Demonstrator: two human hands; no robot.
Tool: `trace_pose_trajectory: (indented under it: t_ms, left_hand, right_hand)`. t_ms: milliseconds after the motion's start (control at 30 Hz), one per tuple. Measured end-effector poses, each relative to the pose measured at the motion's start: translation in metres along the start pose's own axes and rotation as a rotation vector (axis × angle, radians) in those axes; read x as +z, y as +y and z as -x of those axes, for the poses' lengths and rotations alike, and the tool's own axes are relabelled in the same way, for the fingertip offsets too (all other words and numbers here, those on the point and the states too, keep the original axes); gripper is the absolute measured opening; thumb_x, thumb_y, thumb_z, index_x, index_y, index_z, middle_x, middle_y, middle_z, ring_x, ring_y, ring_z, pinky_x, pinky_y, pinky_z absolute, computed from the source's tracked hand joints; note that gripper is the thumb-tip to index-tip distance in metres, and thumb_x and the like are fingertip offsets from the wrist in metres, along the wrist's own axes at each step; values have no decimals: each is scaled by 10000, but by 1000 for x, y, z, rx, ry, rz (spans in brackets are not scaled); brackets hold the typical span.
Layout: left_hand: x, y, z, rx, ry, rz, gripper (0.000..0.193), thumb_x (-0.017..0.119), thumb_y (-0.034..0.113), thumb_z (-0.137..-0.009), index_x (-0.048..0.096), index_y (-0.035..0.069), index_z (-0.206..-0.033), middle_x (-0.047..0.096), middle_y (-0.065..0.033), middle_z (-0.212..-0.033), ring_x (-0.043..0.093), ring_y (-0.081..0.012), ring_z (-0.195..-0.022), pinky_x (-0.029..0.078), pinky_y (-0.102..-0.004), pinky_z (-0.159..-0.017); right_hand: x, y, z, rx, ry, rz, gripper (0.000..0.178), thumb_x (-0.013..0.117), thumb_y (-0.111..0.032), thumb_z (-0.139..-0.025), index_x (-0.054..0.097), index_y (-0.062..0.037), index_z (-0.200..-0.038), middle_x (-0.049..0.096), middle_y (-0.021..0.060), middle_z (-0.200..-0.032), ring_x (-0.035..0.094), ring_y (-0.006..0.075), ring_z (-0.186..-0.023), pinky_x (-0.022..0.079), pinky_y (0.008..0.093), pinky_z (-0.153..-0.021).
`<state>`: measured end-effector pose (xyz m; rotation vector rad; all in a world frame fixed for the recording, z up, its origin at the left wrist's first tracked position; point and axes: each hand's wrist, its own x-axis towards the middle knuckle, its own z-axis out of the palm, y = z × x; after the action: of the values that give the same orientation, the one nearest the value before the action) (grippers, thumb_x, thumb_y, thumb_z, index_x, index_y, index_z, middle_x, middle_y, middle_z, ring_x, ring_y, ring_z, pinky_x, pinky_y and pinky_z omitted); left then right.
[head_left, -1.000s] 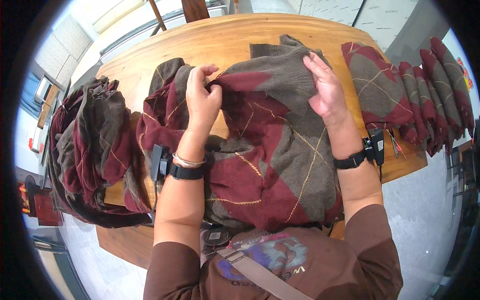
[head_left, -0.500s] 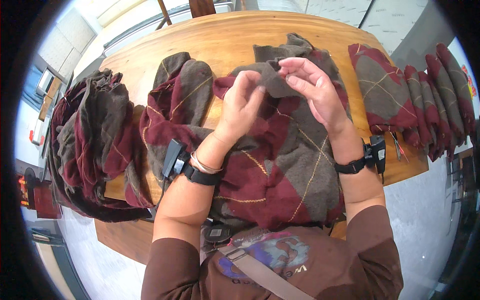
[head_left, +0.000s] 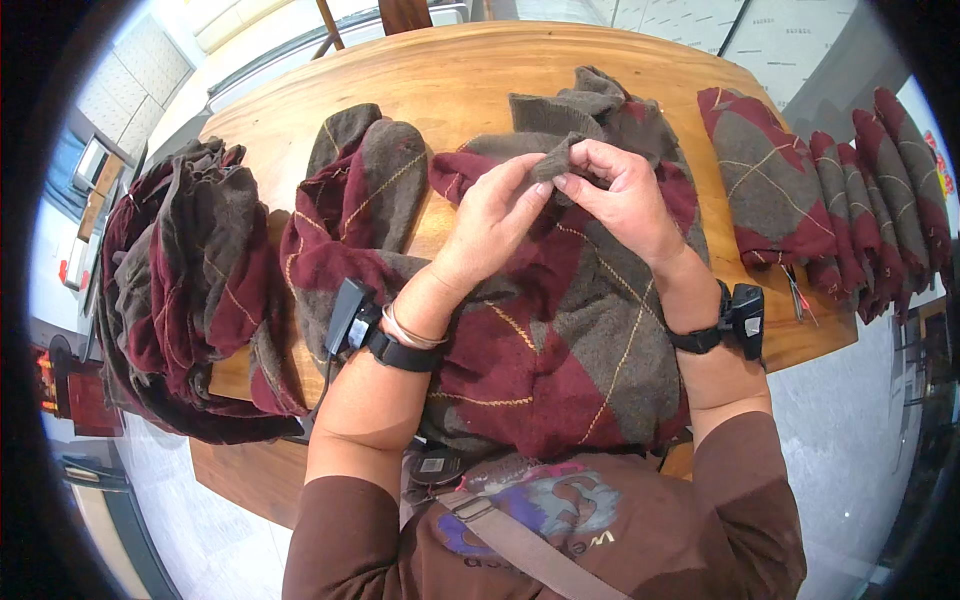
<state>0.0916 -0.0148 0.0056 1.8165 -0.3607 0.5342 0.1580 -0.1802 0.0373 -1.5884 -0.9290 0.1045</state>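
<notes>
A grey and maroon argyle knit sweater with thin yellow lines lies spread in front of me, reaching the table's near edge. My left hand pinches a grey ribbed cuff between thumb and fingers. From the other side, my right hand pinches the same cuff, its fingertips close to the left ones. Beyond my hands, a wider grey ribbed band lies bunched at the sweater's far end. To the left, a folded-over knit part rests on the wood; whether it belongs to this sweater I cannot tell.
On the wooden table, a heaped pile of similar knitwear hangs over the left edge. Along the right side stand a folded argyle sweater and several more folded knits. Thin metal tools poke out beneath the folded sweater.
My hands have come together over the cuff. Before, they were farther apart, with the cloth stretched loosely between them and the right fingers more spread.
</notes>
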Motion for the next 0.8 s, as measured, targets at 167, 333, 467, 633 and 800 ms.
trace_pose_trajectory:
  t_ms: [167,333,467,633,800]
  left_hand:
    - [-2,3,1,-86,-6,-50,223,589,139,-895,602,-4,-1067,641,-144,-931,629,-222,-870,485,-320,-770]
    - [-1,1,2,-85,8,33,209,584,136,-898,600,-8,-1048,631,-150,-921,624,-250,-854,483,-326,-758]
    - [0,6,0,70,-45,-127,188,561,90,-887,584,-11,-1044,605,-155,-914,594,-304,-862,469,-363,-763]
    - [-1,8,-1,171,-4,-214,194,550,57,-868,579,-7,-1048,591,-159,-897,577,-332,-863,458,-389,-761]
    - [-2,6,0,155,-7,-301,207,583,37,-820,586,10,-1025,599,-148,-913,576,-333,-886,455,-394,-783]
  right_hand:
    - [-1,-3,1,-69,138,56,190,682,-45,-801,648,-35,-988,604,-5,-833,560,66,-799,475,237,-722]
    - [-2,-23,-1,-280,152,326,208,720,-66,-737,650,-60,-934,549,34,-919,550,139,-852,462,265,-757]
    - [-12,-12,-3,-366,105,481,201,730,-100,-707,662,-80,-895,541,66,-971,537,224,-945,431,324,-850]
    - [-15,-23,-1,-364,38,575,173,711,-60,-739,657,-62,-903,537,56,-1070,504,225,-1024,379,340,-930]
    - [-14,-12,-2,-362,112,551,163,733,-93,-714,647,-54,-848,601,58,-995,544,236,-993,415,339,-891]
